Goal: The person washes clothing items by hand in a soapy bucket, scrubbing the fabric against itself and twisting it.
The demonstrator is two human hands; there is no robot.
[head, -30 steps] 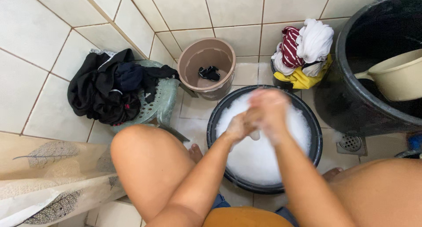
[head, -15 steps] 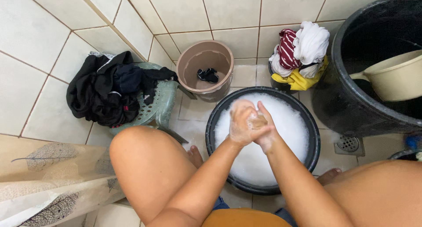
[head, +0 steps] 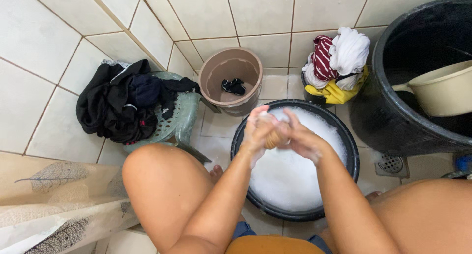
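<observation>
Both hands, left hand (head: 258,131) and right hand (head: 300,138), have drawn back toward the near rim of the black basin (head: 344,136); fingers stay clasped around a tan, sudsy item (head: 273,137), scrubbing ongoing.

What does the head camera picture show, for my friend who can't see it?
Two soapy hands, left hand and right hand, rub a small brown item over a black basin of white suds. Dark clothes lie piled nearby on a green stool.

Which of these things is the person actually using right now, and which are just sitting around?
In use:
left hand
right hand
small tan item rubbed between them
black basin of suds

Lying about:
dark clothes on green stool
brown bucket
wrung laundry
big black tub
cream dipper
</observation>
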